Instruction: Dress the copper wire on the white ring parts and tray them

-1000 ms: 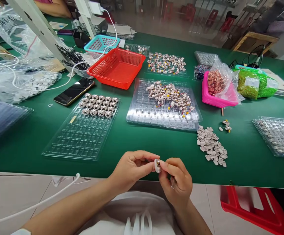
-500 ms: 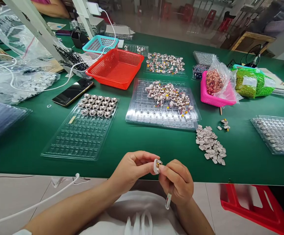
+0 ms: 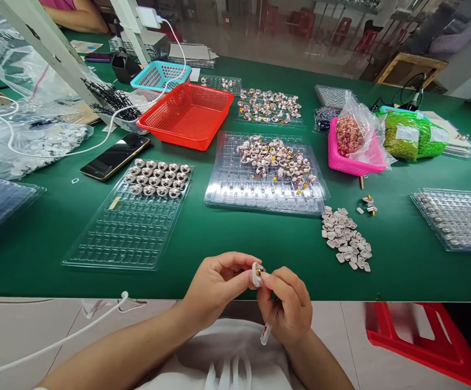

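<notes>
My left hand (image 3: 219, 284) pinches a small beige earbud housing (image 3: 256, 275) between thumb and fingers, just above the table's front edge. A bit of yellow and dark metal shows inside the housing. My right hand (image 3: 287, 303) is closed, its thumb and forefinger tips touching the housing's right side. Out of the bottom of that fist sticks the pale, flat end of a slim tool (image 3: 265, 333); its other end is hidden by my fingers. Beyond my hands to the right lies a pile of small beige covers (image 3: 344, 238).
A clear tray (image 3: 117, 238) holds rows of beige earbuds at left. Stacked trays (image 3: 259, 200) carry a heap of wired earbud parts. Behind stand a red basket (image 3: 190, 122) and a blue basket (image 3: 160, 76). A phone (image 3: 115, 157), a pink basket (image 3: 357, 162) and a right-hand tray (image 3: 458, 222) lie around.
The whole view has shifted slightly. The tool's pale end has swung a little to the left as my right hand turned. Both hands stay at the earbud housing.
</notes>
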The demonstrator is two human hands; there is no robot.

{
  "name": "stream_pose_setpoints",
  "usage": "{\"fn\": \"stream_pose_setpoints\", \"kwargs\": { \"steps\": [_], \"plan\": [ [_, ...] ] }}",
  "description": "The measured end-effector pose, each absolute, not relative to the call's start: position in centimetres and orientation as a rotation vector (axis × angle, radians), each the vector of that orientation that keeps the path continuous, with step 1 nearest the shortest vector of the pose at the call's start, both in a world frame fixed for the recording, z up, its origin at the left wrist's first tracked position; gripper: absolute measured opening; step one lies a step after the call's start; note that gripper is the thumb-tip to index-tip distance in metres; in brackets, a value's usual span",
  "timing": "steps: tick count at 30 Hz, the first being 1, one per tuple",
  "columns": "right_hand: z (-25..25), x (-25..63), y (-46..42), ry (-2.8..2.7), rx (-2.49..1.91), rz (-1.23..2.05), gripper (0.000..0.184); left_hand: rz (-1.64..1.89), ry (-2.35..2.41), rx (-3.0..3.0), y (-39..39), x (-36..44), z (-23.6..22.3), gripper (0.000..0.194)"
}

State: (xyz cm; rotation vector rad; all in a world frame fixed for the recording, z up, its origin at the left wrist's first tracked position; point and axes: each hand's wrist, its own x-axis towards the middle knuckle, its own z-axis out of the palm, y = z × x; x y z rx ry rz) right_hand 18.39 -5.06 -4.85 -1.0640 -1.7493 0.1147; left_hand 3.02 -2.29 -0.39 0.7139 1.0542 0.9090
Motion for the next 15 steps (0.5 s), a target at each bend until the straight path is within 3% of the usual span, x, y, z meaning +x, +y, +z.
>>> {"fn": "stream_pose_setpoints", "kwargs": {
  "steps": [8, 15],
  "plan": [
    [-4.5, 18.5, -4.8, -1.783, -1.051, 0.146, 0.020, 0.881, 1.184, 0.784, -2.4, 2.9, -1.0, 0.013],
    [-2.6, 21.4, -4.9, -1.983, -1.048, 0.534, 0.038, 0.822, 1.222, 0.882, -0.9, 3.2, -1.1, 0.021]
  ]
}}
